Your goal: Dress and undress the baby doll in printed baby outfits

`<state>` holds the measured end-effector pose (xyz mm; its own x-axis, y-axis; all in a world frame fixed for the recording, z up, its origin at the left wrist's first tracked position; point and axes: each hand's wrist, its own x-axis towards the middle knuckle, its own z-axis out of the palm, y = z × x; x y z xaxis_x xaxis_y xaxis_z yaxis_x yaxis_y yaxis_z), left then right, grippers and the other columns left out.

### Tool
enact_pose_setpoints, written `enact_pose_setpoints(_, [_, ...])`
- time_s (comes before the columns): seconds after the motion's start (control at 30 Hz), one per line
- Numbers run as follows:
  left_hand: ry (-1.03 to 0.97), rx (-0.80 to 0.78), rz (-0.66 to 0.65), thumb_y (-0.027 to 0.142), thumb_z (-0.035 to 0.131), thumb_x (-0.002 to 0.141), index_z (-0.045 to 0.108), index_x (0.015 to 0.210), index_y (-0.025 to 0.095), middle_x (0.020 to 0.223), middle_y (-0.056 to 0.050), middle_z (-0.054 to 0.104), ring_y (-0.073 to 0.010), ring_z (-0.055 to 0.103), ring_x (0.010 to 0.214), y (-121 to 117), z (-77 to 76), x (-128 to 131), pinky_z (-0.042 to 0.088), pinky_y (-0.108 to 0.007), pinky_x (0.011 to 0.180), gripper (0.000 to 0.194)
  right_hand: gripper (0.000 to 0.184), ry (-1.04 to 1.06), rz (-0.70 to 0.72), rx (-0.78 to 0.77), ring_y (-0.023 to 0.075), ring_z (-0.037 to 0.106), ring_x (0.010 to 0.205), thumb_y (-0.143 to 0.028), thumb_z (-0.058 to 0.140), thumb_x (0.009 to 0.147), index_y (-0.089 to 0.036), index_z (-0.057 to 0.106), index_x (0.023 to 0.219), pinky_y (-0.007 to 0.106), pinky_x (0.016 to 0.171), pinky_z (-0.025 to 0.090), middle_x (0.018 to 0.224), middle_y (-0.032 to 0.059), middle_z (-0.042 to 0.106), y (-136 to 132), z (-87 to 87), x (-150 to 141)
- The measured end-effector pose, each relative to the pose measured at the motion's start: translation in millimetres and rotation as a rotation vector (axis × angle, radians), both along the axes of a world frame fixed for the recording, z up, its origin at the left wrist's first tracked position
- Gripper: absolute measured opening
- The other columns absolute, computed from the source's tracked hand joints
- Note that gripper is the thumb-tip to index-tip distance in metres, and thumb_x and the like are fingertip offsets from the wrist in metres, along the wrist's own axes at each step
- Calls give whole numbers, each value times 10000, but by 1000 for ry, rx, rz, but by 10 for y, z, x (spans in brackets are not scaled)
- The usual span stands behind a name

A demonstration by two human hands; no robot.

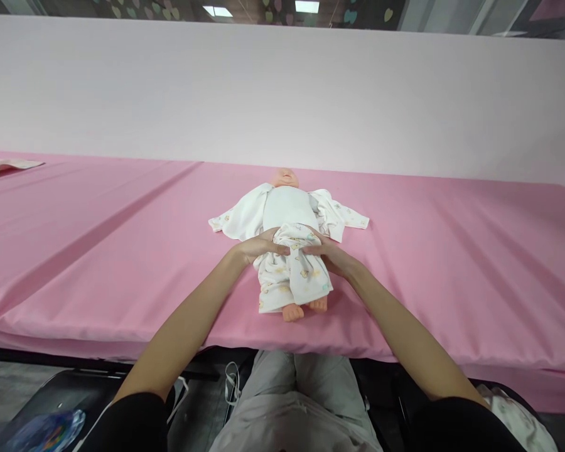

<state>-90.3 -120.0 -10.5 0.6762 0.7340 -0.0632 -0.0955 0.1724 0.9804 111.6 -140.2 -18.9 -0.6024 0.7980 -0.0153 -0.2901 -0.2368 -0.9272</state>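
Doll (288, 208), centre: legs hidden beneath patterned trousers (307, 279); facial features at twelve o'clock too small to read. Trouser print: motifs too small to identify. Left hand (262, 245) and right hand (328, 250): fingers partly hidden around the trouser waist. Folded cloth (9, 167), nine o'clock: cut off by left edge. Clear plastic bag (51, 432), eight o'clock: blurred, cropped below, contents indeterminate. Pale fabric (522, 417), four o'clock: partly hidden behind the right sleeve (461, 427). Background panes (258, 11), twelve o'clock: cropped above, detail unclear.
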Motion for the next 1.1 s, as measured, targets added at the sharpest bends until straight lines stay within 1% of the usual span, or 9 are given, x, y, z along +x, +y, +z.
enact_pose_setpoints(0.1, [0, -46, 12, 188, 845, 540, 567, 1170, 131, 1090, -138, 686, -268, 656, 980, -2, -10, 7, 524, -346, 854, 691, 672, -96, -49, 84, 179, 607, 990, -153, 793, 577, -280, 548, 1190, 293, 818, 518, 1118, 9, 649, -25, -2, -33])
enact_pose_setpoints(0.2, [37, -59, 64, 243, 838, 578, 583, 1145, 142, 1101, -127, 685, -249, 662, 966, -3, -3, 10, 535, -315, 824, 629, 629, -124, -122, 97, 159, 609, 960, -144, 795, 557, -261, 582, 1137, 255, 791, 515, 1083, 5, 661, -13, -54, -64])
enact_pose_setpoints(0.3, [43, -76, 91, 279, 826, 605, 594, 1127, 145, 1100, -119, 686, -230, 669, 947, -3, 10, 22, 539, -284, 799, 587, 588, -106, -149, 68, 152, 621, 875, -113, 755, 554, -252, 599, 1104, 241, 719, 513, 1002, -2, 682, -1, -86, -78])
enact_pose_setpoints(0.4, [27, -87, 88, 304, 813, 624, 597, 1118, 135, 1092, -130, 688, -233, 668, 955, -4, 22, 38, 537, -278, 799, 564, 586, -64, -167, 43, 158, 621, 860, -91, 715, 541, -257, 606, 1092, 252, 713, 511, 956, -12, 688, -8, -81, -93])
enact_pose_setpoints(0.5, [5, -91, 69, 297, 815, 617, 588, 1128, 126, 1083, -141, 689, -248, 663, 973, 6, 13, 32, 535, -288, 813, 585, 592, -23, -198, 24, 165, 618, 870, -67, 685, 517, -255, 614, 1074, 262, 739, 506, 934, -19, 687, -16, -68, -114])
enact_pose_setpoints(0.6, [-19, -90, 22, 263, 825, 591, 565, 1163, 120, 1069, -155, 690, -265, 668, 959, 31, -29, -6, 540, -309, 804, 645, 606, 18, -228, 32, 160, 614, 834, -51, 649, 505, -253, 618, 1075, 248, 701, 497, 905, -24, 685, -12, -71, -130])
enact_pose_setpoints(0.8, [-83, -81, -38, 176, 845, 516, 523, 1232, 141, 1078, -155, 687, -284, 667, 958, 54, -105, -63, 536, -347, 823, 786, 667, 30, -217, 20, 144, 590, 744, -52, 598, 507, -261, 600, 1141, 225, 630, 469, 814, -33, 672, -19, -53, -112])
enact_pose_setpoints(0.97, [-108, -85, -30, 196, 824, 556, 535, 1230, 134, 1057, -156, 694, -286, 674, 938, 17, -73, 1, 532, -360, 828, 736, 704, 27, -185, 12, 136, 573, 698, -52, 505, 470, -269, 590, 1134, 225, 604, 446, 811, -42, 668, -35, -11, -82])
enact_pose_setpoints(1.1, [-82, -102, -4, 219, 815, 583, 534, 1246, 133, 1069, -149, 693, -265, 680, 915, 2, -35, 14, 536, -313, 777, 725, 685, 113, -116, -48, 173, 591, 720, -86, 488, 446, -238, 594, 1105, 276, 648, 462, 840, -15, 684, -21, -1, -47])
